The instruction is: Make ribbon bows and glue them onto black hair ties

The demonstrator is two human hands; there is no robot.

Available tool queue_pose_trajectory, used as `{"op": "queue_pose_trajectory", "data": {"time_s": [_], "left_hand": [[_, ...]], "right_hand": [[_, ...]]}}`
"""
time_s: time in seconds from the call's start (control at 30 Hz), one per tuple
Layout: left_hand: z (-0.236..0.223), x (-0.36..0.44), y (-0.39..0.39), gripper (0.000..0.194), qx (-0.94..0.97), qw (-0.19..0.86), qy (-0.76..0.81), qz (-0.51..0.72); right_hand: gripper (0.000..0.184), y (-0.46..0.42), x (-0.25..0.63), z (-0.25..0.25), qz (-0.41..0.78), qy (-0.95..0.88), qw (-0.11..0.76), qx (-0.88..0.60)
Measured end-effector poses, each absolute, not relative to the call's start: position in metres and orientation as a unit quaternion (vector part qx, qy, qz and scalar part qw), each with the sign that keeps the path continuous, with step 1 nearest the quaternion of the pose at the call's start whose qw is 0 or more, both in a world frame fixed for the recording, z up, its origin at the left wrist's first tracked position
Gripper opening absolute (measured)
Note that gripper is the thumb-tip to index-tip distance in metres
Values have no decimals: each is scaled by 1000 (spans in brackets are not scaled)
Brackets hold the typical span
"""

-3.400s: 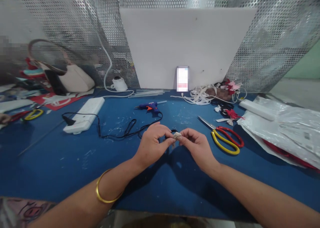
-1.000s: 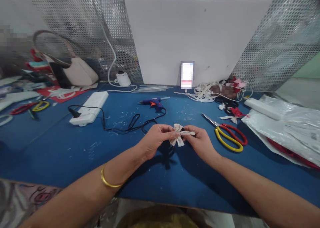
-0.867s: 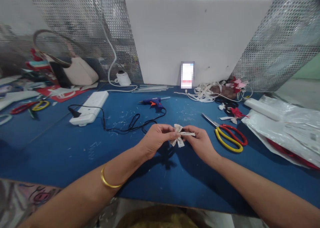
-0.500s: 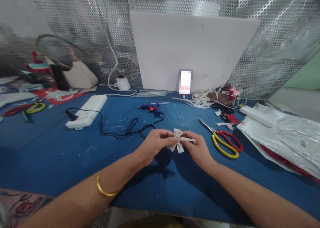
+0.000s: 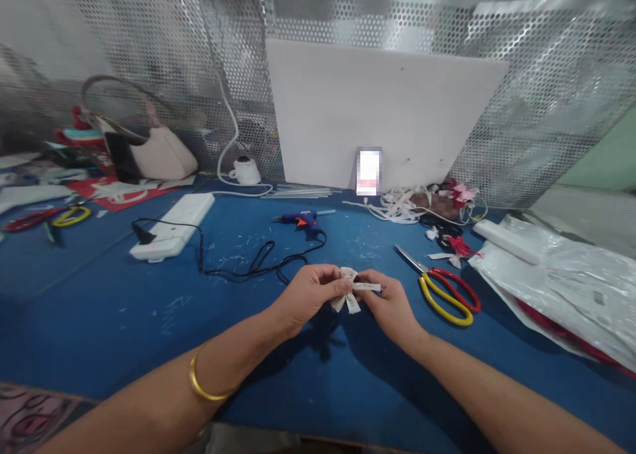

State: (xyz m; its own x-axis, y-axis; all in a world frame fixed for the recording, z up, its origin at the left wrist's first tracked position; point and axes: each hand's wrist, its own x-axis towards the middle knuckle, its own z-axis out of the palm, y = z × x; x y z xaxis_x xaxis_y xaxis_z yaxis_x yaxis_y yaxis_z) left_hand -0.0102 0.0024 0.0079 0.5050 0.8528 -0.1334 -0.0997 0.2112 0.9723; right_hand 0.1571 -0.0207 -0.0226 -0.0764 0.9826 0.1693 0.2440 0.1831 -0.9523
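Imo the ribbon bow (image 5: 354, 287) left of the scissors (image 5: 424, 270) looks mostly formed, ends loose, with left hand (image 5: 307, 298) and right hand (image 5: 390, 305) fingers pinching it.

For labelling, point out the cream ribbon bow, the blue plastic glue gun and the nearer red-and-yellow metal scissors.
Cream ribbon bow (image 5: 366, 286): head view, rightward strip.
Blue plastic glue gun (image 5: 309, 219): head view, body.
Nearer red-and-yellow metal scissors (image 5: 423, 268): head view, metal by pivot.
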Motion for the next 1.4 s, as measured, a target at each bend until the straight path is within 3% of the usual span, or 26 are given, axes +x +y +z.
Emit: {"op": "queue_pose_trajectory", "data": {"time_s": [0.3, 0.53, 1.4], "left_hand": [[8, -10, 2, 31, 509, 685, 379, 357], [10, -11, 2, 19, 534, 697, 364, 311], [6, -11, 3, 25, 535, 667, 392, 339]], "right_hand": [[13, -23, 154, -16, 407, -596, 472, -507], [10, -21, 156, -20, 402, -592, 484, -504], [11, -20, 156, -22, 426, -585, 465, -509]]}}
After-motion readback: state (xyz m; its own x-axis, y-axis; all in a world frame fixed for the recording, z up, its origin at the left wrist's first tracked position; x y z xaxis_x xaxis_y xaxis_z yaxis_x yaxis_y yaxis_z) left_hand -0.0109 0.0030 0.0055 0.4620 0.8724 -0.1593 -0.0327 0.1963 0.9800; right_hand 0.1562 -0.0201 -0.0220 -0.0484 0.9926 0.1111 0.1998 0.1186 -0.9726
